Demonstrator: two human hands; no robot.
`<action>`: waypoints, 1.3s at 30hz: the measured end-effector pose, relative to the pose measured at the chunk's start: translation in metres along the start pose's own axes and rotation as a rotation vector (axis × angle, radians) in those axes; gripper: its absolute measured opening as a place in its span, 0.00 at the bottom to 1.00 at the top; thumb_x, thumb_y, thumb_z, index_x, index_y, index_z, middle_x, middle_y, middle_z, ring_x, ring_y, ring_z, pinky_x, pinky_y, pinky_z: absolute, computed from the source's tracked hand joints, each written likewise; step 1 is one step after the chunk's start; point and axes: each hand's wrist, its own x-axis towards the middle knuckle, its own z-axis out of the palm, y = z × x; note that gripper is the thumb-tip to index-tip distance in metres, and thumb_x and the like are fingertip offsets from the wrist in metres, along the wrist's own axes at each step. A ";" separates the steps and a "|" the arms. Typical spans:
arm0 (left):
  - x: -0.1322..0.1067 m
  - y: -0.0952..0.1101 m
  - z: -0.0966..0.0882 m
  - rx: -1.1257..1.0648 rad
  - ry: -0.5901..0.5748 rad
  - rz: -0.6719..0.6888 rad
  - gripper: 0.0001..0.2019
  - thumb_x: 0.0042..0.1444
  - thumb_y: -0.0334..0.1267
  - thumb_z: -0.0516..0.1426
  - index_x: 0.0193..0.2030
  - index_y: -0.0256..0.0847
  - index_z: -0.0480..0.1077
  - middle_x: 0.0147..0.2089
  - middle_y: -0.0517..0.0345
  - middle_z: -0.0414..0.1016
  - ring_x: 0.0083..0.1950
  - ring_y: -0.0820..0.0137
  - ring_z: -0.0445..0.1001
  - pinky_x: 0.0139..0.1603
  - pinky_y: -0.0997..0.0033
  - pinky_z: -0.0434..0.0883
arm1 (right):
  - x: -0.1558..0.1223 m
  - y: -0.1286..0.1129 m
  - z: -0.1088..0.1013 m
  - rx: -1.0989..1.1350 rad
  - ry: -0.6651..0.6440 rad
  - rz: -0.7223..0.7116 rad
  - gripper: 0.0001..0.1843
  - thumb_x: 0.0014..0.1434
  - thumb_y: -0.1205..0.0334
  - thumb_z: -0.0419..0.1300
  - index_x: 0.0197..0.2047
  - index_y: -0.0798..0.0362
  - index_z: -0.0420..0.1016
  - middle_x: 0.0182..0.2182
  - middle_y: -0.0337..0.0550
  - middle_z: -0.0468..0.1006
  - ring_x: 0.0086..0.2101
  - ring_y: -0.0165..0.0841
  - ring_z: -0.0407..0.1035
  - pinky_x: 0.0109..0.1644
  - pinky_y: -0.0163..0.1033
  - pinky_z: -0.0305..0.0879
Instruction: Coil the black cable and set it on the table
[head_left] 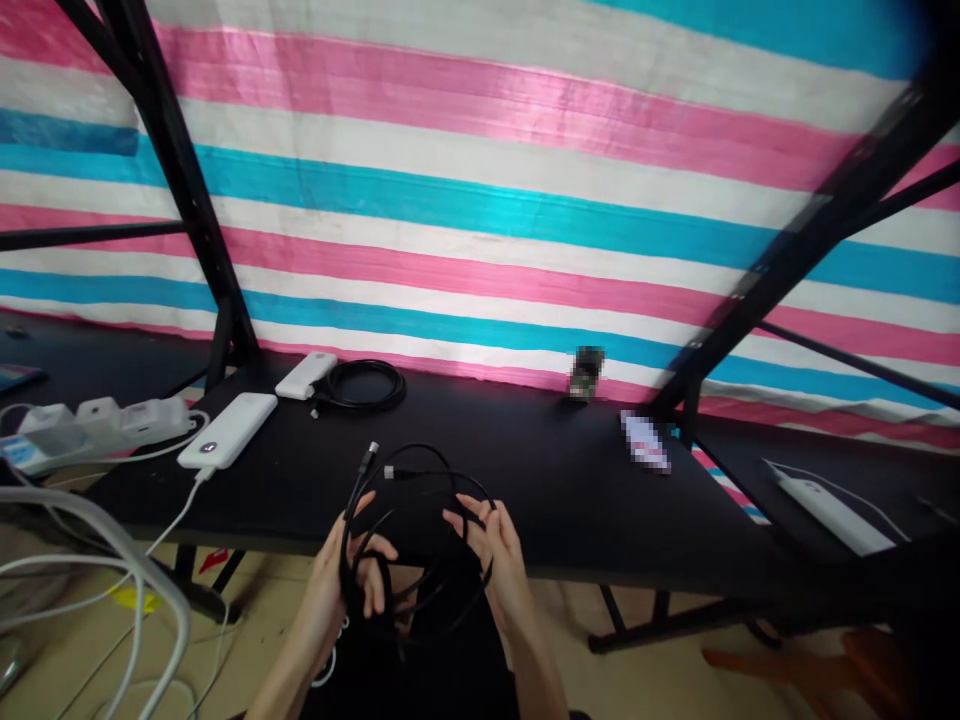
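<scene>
A loosely looped black cable [429,447] is spread between my two hands over the near edge of the black table. My left hand [341,565] is curled around one side of the loops, with the thumb and fingers bent about the strands. On the other side my right hand [499,545] pinches the cable between thumb and fingers. Two connector ends [370,455] with light metal tips stick up at the top of the bundle. The lower loops hang against dark clothing, so their shape is hard to make out.
Toward the back left lie a coiled black cable [367,404] and a white power bank [306,374]. A larger white power bank [229,430] with a plugged-in cable is nearer. Left is a power strip [105,430] with chargers; black frame posts [184,190] flank the table [540,480].
</scene>
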 end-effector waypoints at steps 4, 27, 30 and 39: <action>0.000 -0.003 0.001 0.044 -0.055 -0.031 0.34 0.57 0.56 0.46 0.65 0.38 0.46 0.18 0.64 0.70 0.09 0.75 0.61 0.09 0.81 0.54 | -0.003 -0.016 -0.010 -0.113 -0.021 -0.002 0.17 0.58 0.44 0.55 0.35 0.51 0.62 0.40 0.42 0.74 0.18 0.23 0.66 0.22 0.31 0.62; -0.035 0.026 0.010 0.410 -0.013 0.221 0.18 0.58 0.51 0.49 0.36 0.36 0.67 0.11 0.70 0.57 0.15 0.72 0.68 0.20 0.76 0.65 | -0.019 -0.046 -0.010 -0.090 0.271 -0.308 0.14 0.55 0.48 0.60 0.37 0.50 0.67 0.35 0.39 0.70 0.33 0.31 0.71 0.36 0.40 0.72; -0.044 0.037 0.012 0.593 -0.164 0.170 0.17 0.57 0.49 0.51 0.27 0.37 0.66 0.11 0.67 0.59 0.13 0.75 0.64 0.17 0.79 0.61 | -0.020 -0.046 -0.007 -0.108 0.254 -0.268 0.14 0.55 0.49 0.60 0.38 0.50 0.68 0.35 0.40 0.70 0.35 0.33 0.71 0.36 0.41 0.73; -0.052 0.062 0.029 1.030 -0.345 0.470 0.23 0.55 0.41 0.54 0.10 0.38 0.65 0.12 0.60 0.67 0.18 0.77 0.67 0.24 0.81 0.63 | -0.023 -0.042 0.005 -0.249 0.010 -0.291 0.13 0.63 0.49 0.50 0.42 0.48 0.69 0.49 0.44 0.72 0.51 0.38 0.65 0.59 0.52 0.56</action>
